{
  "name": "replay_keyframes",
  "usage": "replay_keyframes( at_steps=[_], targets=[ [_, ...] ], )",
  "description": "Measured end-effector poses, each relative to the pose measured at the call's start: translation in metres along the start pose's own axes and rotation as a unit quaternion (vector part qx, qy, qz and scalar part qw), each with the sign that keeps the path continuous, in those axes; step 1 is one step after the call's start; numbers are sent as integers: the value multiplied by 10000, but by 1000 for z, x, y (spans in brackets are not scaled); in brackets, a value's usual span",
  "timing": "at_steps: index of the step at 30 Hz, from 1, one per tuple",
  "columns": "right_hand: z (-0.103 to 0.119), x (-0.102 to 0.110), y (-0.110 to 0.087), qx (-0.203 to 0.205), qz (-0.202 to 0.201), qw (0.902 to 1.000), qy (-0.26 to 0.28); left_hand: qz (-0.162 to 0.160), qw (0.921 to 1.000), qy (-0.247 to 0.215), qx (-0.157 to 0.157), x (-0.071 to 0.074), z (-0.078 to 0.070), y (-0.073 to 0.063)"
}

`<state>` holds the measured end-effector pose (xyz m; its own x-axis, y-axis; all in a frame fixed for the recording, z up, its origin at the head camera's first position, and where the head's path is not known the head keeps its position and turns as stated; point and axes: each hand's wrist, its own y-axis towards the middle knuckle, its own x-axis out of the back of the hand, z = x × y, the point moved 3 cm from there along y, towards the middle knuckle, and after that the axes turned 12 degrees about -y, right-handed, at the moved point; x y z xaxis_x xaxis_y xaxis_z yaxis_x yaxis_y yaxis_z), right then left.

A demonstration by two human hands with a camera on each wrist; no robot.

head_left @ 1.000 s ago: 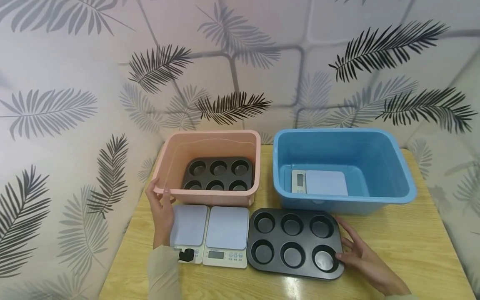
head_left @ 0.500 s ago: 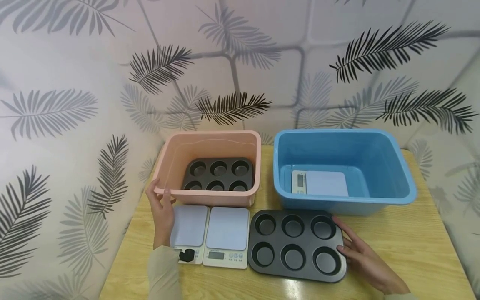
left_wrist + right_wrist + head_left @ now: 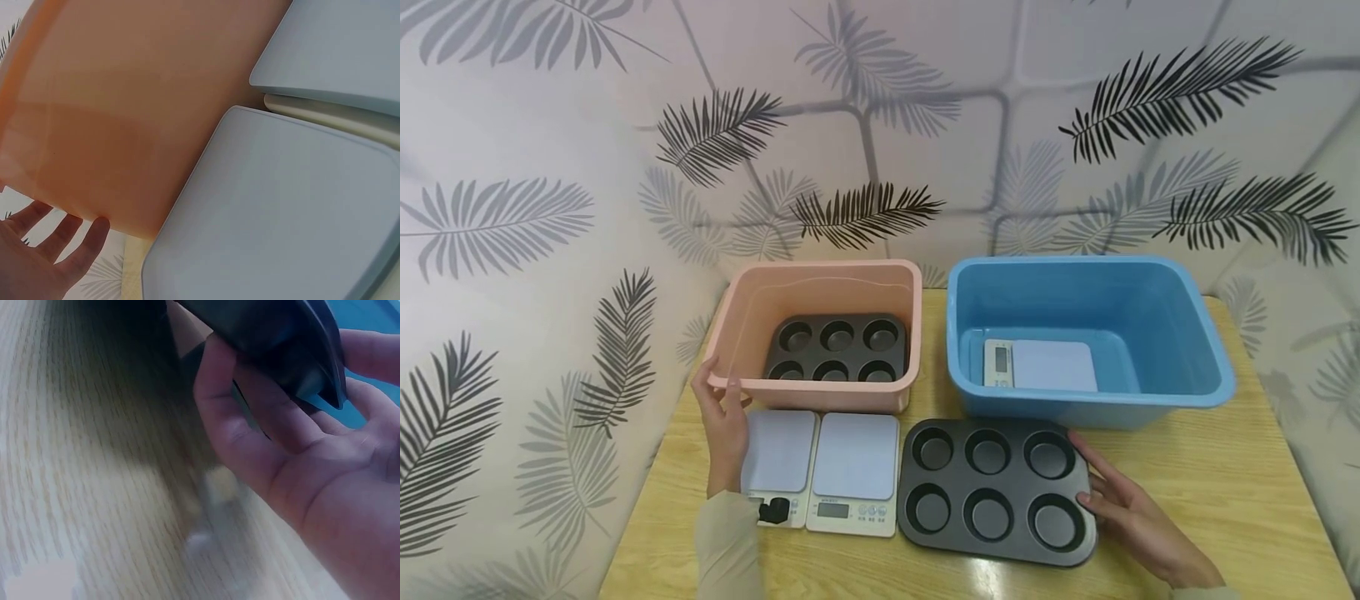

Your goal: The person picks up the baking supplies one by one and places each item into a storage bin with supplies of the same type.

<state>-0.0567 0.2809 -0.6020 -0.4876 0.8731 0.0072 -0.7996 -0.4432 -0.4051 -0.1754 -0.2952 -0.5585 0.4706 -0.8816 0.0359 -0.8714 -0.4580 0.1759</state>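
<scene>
In the head view, my left hand (image 3: 726,429) holds the front left corner of a pink plastic tub (image 3: 831,388). The left wrist view shows bent fingers (image 3: 94,247) against that tub's side. My right hand (image 3: 1138,517) grips the right edge of a black six-cup muffin tin (image 3: 957,472) on the table. In the right wrist view, curled fingers (image 3: 234,425) reach beneath the tin's edge (image 3: 275,337). Two white kitchen scales, a left one (image 3: 778,450) and a right one (image 3: 855,458), lie side by side between the left hand and the tin.
Another muffin tin (image 3: 837,337) lies inside the pink tub. A blue plastic tub (image 3: 1075,408) stands at the back right with a kitchen scale (image 3: 1052,365) in it. A leaf-patterned covering (image 3: 880,150) rises behind the wooden table (image 3: 1247,467).
The muffin tin and my right hand have shifted slightly to the right and toward the near edge. My left hand has stayed at the pink tub's corner.
</scene>
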Motion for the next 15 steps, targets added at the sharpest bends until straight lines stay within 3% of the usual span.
replay_keyframes(
  at_steps=[8, 15],
  targets=[
    [9, -2, -8, -23, -208, 9998, 30, 8, 10000, -25, 8, -1, -2, -1],
    [17, -7, -14, 594, -37, 9977, 336, 68, 10000, -38, 13, -1, -3, -3]
  ],
)
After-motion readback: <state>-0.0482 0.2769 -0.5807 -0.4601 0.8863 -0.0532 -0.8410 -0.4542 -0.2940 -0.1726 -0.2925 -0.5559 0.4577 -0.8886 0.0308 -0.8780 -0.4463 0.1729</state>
